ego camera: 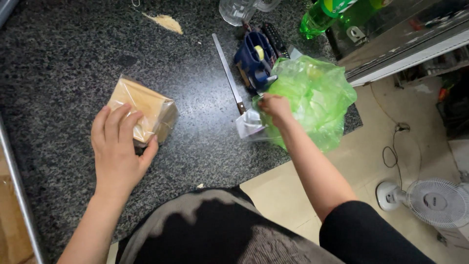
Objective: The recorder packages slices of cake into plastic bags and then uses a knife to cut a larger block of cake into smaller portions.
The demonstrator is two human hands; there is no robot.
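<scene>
My left hand (pixel 117 146) rests flat on a tan block wrapped in clear plastic (pixel 146 105), which lies on the dark speckled granite counter (pixel 58 63). My right hand (pixel 276 107) is closed around the edge of a crumpled green plastic bag (pixel 315 95) at the counter's right edge. A small clear plastic piece (pixel 249 124) sits just left of that hand, touching it or nearly so. A long knife with a brown handle (pixel 228 73) lies on the counter, its handle end close to my right hand.
A dark blue tape dispenser (pixel 254 58) stands behind the bag. Clear glass jars (pixel 237 10) and green bottles (pixel 322 14) are at the back. A torn tan scrap (pixel 166 22) lies far back. A white floor fan (pixel 430 200) and a cable (pixel 393 151) are on the floor.
</scene>
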